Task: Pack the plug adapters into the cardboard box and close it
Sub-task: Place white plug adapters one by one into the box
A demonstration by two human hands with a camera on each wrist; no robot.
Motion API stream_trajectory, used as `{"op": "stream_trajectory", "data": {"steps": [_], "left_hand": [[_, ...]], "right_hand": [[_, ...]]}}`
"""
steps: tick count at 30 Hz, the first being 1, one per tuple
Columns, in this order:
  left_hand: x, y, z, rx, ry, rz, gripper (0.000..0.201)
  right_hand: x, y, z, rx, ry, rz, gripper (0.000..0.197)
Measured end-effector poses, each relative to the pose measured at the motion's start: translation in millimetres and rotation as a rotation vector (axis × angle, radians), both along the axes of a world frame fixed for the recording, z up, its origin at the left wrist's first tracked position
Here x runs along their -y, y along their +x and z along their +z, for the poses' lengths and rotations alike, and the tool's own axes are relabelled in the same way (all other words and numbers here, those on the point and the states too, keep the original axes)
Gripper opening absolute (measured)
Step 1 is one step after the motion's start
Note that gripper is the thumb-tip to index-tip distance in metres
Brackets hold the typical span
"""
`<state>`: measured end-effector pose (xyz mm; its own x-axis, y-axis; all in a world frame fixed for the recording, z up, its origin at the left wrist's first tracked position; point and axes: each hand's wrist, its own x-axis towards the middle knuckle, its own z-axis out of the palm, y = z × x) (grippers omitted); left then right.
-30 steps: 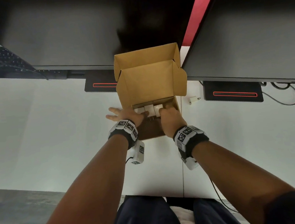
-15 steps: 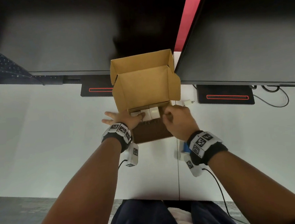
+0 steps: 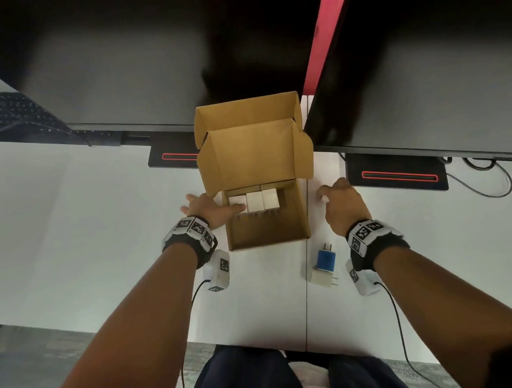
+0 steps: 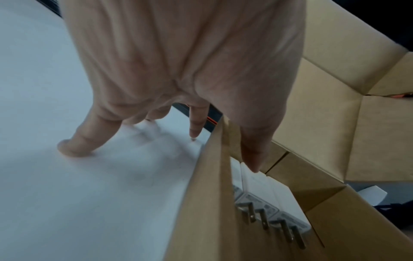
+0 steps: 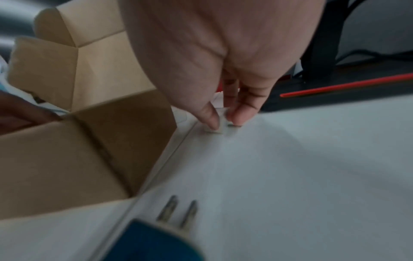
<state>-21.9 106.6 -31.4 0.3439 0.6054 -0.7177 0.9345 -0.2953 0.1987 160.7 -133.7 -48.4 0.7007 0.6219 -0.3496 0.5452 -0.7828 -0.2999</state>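
The open cardboard box [image 3: 302, 214] stands on the white desk, lid flap up at the back. Three white plug adapters [image 3: 254, 201] lie in a row against its far wall, prongs toward me [image 4: 274, 222]. My left hand [image 3: 213, 209] straddles the box's left wall: the thumb [image 4: 252, 155] reaches inside and touches the nearest adapter, the fingers [image 4: 76, 146] rest spread on the desk outside. My right hand [image 3: 338, 199] is on the desk right of the box. There it pinches a small white adapter [image 5: 220, 129] between thumb and fingers. A blue adapter [image 3: 326, 260] lies near my right wrist.
Two dark monitors hang over the back of the desk, their bases [image 3: 397, 178] with red light strips on either side of the box. A white block [image 3: 319, 279] lies under the blue adapter. Cables [image 3: 486, 181] trail at the far right. A keyboard [image 3: 12, 115] sits far left.
My right hand has left the box and swung right onto the desk, where it now pinches the small white adapter. The left hand stays at the box wall.
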Motion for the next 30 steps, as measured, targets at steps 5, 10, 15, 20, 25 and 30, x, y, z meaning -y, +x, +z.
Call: {"op": "stream_trajectory", "data": {"steps": [5, 10, 15, 20, 25, 30], "left_hand": [[-7, -11, -4, 0.070, -0.084, 0.007, 0.109], [-20, -25, -1, 0.112, -0.197, -0.067, 0.118], [-26, -24, 3, 0.137, -0.228, -0.051, 0.124], [-30, -26, 1, 0.144, -0.224, -0.118, 0.102], [-28, -29, 1, 0.178, -0.195, -0.153, 0.099], [-31, -32, -7, 0.154, -0.198, -0.152, 0.121]], "right_hand": [[7, -23, 16, -0.040, 0.363, -0.174, 0.035], [-18, -59, 50, -0.106, 0.567, 0.016, 0.017], [-53, -85, 48, -0.191, 0.327, 0.098, 0.020], [-79, -104, 30, -0.283, 0.142, 0.124, 0.016], [-98, -122, 15, -0.227, 0.030, 0.128, 0.016], [-103, -132, 9, -0.194, 0.069, 0.079, 0.012]]}}
